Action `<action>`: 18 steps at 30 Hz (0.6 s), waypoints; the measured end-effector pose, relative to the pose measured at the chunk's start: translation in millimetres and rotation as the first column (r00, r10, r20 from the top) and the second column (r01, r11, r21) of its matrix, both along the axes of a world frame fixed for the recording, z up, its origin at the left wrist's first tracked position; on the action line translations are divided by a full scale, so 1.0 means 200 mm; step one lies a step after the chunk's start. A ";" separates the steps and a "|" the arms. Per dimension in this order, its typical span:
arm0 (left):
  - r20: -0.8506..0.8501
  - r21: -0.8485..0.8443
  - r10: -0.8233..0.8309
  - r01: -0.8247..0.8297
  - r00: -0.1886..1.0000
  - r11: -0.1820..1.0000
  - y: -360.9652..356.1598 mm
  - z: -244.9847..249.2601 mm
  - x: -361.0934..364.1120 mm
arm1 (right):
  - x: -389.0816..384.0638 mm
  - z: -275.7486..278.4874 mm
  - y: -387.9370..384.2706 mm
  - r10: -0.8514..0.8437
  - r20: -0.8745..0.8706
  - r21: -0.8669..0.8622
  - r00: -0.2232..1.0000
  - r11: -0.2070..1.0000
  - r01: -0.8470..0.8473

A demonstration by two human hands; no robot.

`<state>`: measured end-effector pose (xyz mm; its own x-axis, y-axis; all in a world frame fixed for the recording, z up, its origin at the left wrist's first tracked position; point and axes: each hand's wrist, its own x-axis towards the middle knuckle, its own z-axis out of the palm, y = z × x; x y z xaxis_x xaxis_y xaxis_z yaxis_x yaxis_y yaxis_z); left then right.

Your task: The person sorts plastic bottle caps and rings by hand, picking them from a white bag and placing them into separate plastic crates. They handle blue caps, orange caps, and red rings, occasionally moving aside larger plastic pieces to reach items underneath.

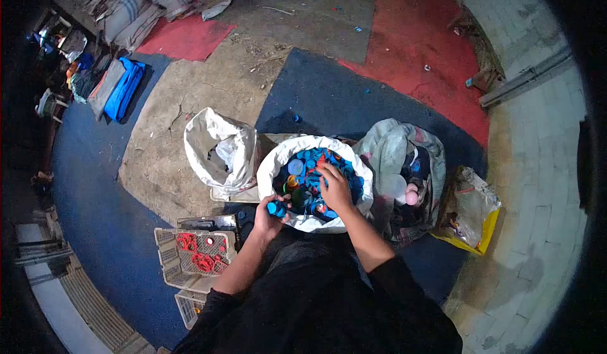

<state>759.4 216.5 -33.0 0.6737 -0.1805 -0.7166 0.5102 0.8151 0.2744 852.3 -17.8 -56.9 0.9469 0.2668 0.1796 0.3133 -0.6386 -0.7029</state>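
Observation:
A white sack (270, 164) with a rolled rim stands right in front of me, filled with mostly blue plastic bottle caps (309, 162) and a few orange, red and clear ones. At its near left rim, my left hand (269, 219) is closed around several blue bottle caps (276, 208). My right hand (335, 188) reaches over the caps from the right. Its fingers look parted and bent down onto the pile, close to a red piece (322, 162). The fingertips are partly hidden among the caps.
Left of the sack stands another white sack (203, 140) with pale plastic inside. To the right are a grey-green sack (384, 140) with mixed items and a yellow-edged bag (478, 234). A beige crate (172, 277) holds red pieces. A block wall (544, 227) bounds the right.

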 end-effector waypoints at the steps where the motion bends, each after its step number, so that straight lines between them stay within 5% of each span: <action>1: 0.007 0.001 0.007 -0.007 1.000 1.000 0.00 0.00 0.00 | 0.04 -0.06 0.05 -0.002 0.016 -0.006 1.000 1.000 0.002; 5: 0.009 0.002 0.033 -0.033 0.999 0.999 0.01 0.00 -0.02 | 0.17 -0.17 0.14 -0.001 -0.038 -0.351 0.999 0.936 -0.012; 9: -0.001 0.024 0.043 -0.043 0.999 0.999 0.01 0.01 -0.04 | 0.24 -0.19 0.15 0.073 -0.011 -0.463 0.997 0.884 -0.070; 18: 0.017 0.014 0.072 -0.072 0.997 0.997 0.00 0.00 -0.05 | 0.20 -0.22 0.12 0.096 -0.122 -0.170 0.988 0.979 -0.116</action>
